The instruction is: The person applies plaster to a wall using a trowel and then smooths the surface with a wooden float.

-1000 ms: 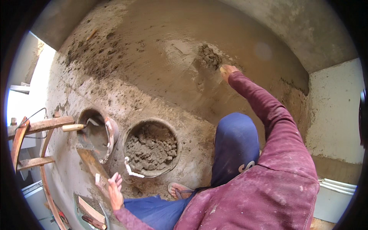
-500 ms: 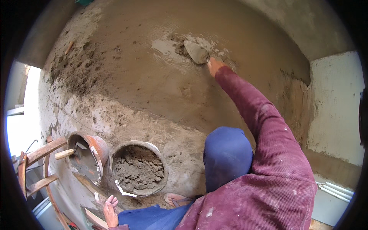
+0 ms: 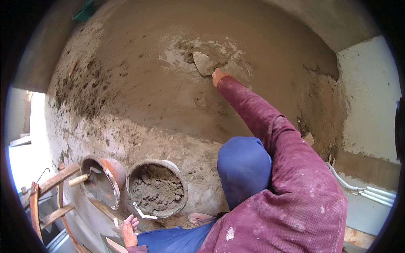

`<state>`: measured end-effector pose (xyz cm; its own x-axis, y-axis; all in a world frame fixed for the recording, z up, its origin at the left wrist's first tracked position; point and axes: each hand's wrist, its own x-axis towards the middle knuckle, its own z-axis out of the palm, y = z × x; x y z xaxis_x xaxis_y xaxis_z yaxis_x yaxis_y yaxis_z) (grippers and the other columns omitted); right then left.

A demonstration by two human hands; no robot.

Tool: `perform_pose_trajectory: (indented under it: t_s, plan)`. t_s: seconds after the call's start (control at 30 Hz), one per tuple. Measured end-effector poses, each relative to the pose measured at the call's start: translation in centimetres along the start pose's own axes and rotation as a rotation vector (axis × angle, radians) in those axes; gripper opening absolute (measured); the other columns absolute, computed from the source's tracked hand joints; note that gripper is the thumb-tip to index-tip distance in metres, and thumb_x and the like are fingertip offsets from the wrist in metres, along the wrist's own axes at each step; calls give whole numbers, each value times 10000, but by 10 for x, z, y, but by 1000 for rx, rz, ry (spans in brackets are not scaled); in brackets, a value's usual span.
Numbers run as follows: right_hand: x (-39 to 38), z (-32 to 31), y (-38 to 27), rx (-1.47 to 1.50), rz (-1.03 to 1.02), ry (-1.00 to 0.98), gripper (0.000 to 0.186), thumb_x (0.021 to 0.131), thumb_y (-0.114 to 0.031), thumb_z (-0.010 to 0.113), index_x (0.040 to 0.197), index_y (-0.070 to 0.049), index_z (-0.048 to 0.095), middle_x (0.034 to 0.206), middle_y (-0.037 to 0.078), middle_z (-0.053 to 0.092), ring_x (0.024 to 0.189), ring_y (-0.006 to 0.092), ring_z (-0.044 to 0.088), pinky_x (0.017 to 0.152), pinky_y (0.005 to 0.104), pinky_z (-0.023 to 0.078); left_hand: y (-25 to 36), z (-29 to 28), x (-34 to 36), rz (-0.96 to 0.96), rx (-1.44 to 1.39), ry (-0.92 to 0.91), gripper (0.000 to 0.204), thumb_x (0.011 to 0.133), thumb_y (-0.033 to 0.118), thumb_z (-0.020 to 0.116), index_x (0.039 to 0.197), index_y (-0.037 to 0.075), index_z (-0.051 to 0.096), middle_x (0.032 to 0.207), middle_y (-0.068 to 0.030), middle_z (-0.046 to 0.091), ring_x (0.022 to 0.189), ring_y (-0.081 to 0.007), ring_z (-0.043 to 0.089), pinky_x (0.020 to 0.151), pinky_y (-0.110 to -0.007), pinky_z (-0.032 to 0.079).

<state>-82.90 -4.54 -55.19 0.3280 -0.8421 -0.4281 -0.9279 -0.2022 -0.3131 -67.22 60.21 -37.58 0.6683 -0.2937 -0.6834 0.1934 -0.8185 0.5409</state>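
A second ago a dark lump of mortar stood proud on the floor (image 3: 143,90); now we see it broken down into a low, ragged smear (image 3: 185,47) ringed by shiny wet patches, and the trowel (image 3: 203,63) shows its broad face at the near edge of that smear. We judge that the lump is being worked into the layer around it, though the spot is far from even yet.

Our right hand (image 3: 218,76) grips the trowel at its handle end, the arm stretched out ahead. Our left hand (image 3: 130,230) has its fingers loosely curled by the blue trousers (image 3: 168,238), holding nothing that we can see.

The blade is flat, grey and pointed, filmed with mud. The wet coat is smooth and brown, while the bare strip nearer us is pale, rough and crumb-strewn. Beside the left hand stands a round bucket (image 3: 169,164) of clotted, crumbly grey mortar (image 3: 156,189); next to it a second bucket (image 3: 120,176) tilts, with a wooden handle (image 3: 79,180) jutting from its mouth
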Motion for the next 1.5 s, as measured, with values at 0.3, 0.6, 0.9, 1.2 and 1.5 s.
perform_pose_trajectory:
  t_s: [0.3, 0.6, 0.9, 1.2, 1.5]
  plan:
    - [62, -39, 130, 17, 234, 155, 398, 886, -312, 350, 1120, -16, 477, 1163, 248, 520, 1061, 363, 531, 868, 471, 416, -18, -5, 2, -16, -95, -47, 626, 937, 517, 273, 1226, 1, 477, 1010, -70, 606, 861, -106, 574, 700, -213, 433]
    - [-2, 21, 111, -622, -473, -74, 348, 661, -26, 631, 989, 16, 524, 944, 207, 548, 951, 320, 545, 838, 369, 436, 19, 6, 6, 5, 61, -142, 660, 936, 531, 238, 1236, -9, 471, 1062, -101, 600, 916, -148, 575, 783, -259, 436]
    - [-68, 6, 97, -55, -300, -272, 358, 908, -339, 378, 1127, -58, 415, 907, 269, 579, 878, 444, 555, 763, 487, 432, 35, 19, 14, 12, 104, -102, 671, 924, 554, 257, 1225, -2, 484, 1059, -92, 604, 911, -134, 576, 752, -249, 424]
    - [88, -45, 69, -219, -85, 64, 438, 891, -329, 349, 1222, -63, 457, 1192, 215, 521, 1094, 373, 507, 920, 454, 410, 39, 18, 0, -7, 147, -14, 560, 959, 434, 282, 1198, -20, 504, 1045, -110, 611, 889, -143, 582, 748, -254, 432]
    - [42, 2, -26, 23, -279, -12, 351, 892, -205, 348, 1150, -19, 497, 1142, 247, 524, 1058, 388, 519, 875, 470, 419, 28, 8, -5, -31, 99, -69, 630, 936, 511, 281, 1194, -17, 507, 1038, -103, 613, 883, -146, 591, 757, -261, 441]
